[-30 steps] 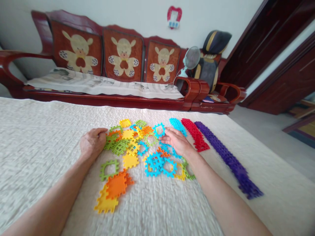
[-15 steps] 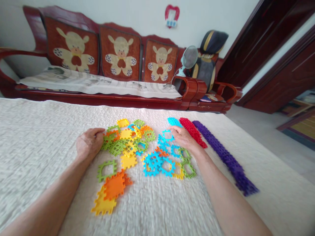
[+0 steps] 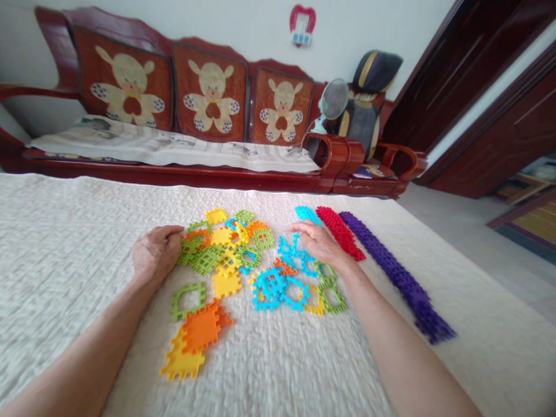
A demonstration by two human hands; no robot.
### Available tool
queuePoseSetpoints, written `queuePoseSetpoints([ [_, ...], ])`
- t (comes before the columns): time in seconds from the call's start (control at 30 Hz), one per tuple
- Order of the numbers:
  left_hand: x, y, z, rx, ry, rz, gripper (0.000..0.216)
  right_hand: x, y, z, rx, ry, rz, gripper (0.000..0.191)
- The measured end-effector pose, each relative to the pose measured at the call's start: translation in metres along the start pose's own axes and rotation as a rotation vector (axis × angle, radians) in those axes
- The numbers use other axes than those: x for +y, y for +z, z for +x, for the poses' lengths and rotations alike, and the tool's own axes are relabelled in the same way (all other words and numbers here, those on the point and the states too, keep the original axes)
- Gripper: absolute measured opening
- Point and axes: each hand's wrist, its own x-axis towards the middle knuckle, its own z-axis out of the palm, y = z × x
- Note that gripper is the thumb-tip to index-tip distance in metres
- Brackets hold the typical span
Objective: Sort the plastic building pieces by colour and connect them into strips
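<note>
My left hand (image 3: 157,252) rests on the table, curled closed at the left edge of a pile of green, yellow and orange interlocking plastic tiles. Its inner side is hidden, so I cannot see whether it holds anything. My right hand (image 3: 318,240) reaches over the blue interlocking tiles with its fingers stretched forward and apart from the thumb side. Just below its fingertips a blue tile (image 3: 295,247) leans among the others. Nearer me lie more blue tiles (image 3: 270,282), a green tile (image 3: 333,297), a large orange tile (image 3: 202,328) and a yellow tile (image 3: 182,358).
A white quilted cloth (image 3: 78,243) covers the table. To the right lie blue (image 3: 307,214), red (image 3: 339,231) and long purple (image 3: 395,275) rows of joined pieces. Behind stand a wooden sofa (image 3: 182,176) with bear cushions and a small fan (image 3: 333,99).
My right hand has let go of the blue square tile, which has dropped and tilted among the other blue ones. My left hand has hardly moved.
</note>
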Motion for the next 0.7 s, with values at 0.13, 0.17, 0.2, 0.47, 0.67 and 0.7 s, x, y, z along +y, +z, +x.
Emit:
queuePoseSetpoints([
  [0.13,-0.003,0.002,0.002,0.008,0.018,0.007,0.044,-0.007,0.002,-0.001,0.118,0.163,-0.152,0.039],
  [0.17,-0.003,0.003,0.002,0.013,0.024,0.01,0.044,-0.01,0.002,-0.003,0.091,0.238,-0.215,0.041],
  [0.2,-0.003,0.003,0.002,0.016,0.027,0.013,0.044,-0.014,0.002,-0.006,0.043,0.3,-0.276,0.046],
  [0.47,-0.004,0.005,0.003,0.015,0.033,0.022,0.044,-0.03,0.01,-0.018,-0.173,0.379,-0.404,0.049],
  [0.67,-0.01,0.008,0.007,0.01,0.02,0.03,0.044,-0.01,-0.017,-0.006,0.03,0.429,-0.193,0.051],
  [0.7,-0.011,0.008,0.007,0.007,0.019,0.031,0.045,-0.006,-0.023,-0.005,0.103,0.432,-0.206,0.052],
])
